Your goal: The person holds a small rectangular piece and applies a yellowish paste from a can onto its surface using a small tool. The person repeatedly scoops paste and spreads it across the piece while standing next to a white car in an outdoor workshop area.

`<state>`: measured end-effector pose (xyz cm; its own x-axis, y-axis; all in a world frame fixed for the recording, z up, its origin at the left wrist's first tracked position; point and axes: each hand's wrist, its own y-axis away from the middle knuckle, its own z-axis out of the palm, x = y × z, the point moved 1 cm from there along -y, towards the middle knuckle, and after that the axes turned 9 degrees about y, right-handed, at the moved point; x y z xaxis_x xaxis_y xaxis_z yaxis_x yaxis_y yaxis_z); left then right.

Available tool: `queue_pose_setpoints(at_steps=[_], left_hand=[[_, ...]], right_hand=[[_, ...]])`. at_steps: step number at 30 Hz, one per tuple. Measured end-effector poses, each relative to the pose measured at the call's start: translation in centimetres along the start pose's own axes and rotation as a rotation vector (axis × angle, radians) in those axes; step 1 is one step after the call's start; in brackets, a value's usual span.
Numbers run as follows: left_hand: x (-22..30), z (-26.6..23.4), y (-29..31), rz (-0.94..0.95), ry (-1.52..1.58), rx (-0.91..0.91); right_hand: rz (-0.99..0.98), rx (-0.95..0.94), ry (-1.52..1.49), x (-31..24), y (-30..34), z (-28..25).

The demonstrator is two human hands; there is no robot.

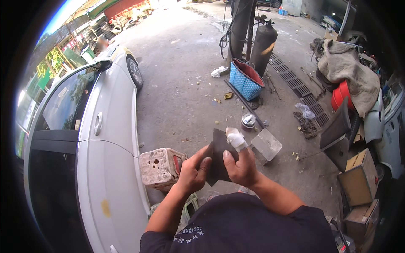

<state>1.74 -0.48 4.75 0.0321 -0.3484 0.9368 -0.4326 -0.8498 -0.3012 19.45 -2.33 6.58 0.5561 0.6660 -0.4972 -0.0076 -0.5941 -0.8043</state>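
A dark grey sheet of sandpaper (220, 154) is held up in front of my body, between both hands. My left hand (195, 169) pinches its left edge, thumb on the near face. On the right side, my right hand (243, 165) grips the sheet with its thumb pressed against it. White wrapping covers a finger of that hand and sticks up past the sheet's edge. To my left stands a white car (107, 156), with a yellowish patch (106, 208) low on its rear door.
A dirty white plastic stool (159, 168) stands beside the car. Ahead are a lidded tin (248, 121), a flat grey board (266, 144), a blue woven bag (247, 80) and a dark gas cylinder (264, 48) by a post. Boxes (358, 177) and car parts are piled at right.
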Motion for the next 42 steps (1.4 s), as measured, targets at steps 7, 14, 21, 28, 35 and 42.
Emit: queue_pose_setpoints(at_steps=[7,14,21,28,35,42], left_hand=[[0.0,-0.6,0.0,-0.010,0.094,0.037],[-1.2,-0.6,-0.1,-0.195,0.244,-0.055],[-2.4,-1.1,0.3,-0.475,1.020,0.143],[-2.8,-0.1,0.3,-0.498,1.023,0.242],[-2.3,-3.0,0.5,-0.415,1.020,0.283],[-2.5,0.5,0.6,-0.641,0.990,-0.009]], right_hand=[[0.043,-0.031,-0.017,0.7,0.8,-0.3],[0.231,0.007,-0.092,3.7,-1.5,-1.7],[0.058,-0.091,0.078,3.9,0.0,-2.3],[-0.120,-0.162,0.129,2.1,1.7,-1.0],[0.046,-0.310,0.115,4.2,5.9,-1.6],[0.663,-0.348,-0.482,8.1,-1.9,0.9]])
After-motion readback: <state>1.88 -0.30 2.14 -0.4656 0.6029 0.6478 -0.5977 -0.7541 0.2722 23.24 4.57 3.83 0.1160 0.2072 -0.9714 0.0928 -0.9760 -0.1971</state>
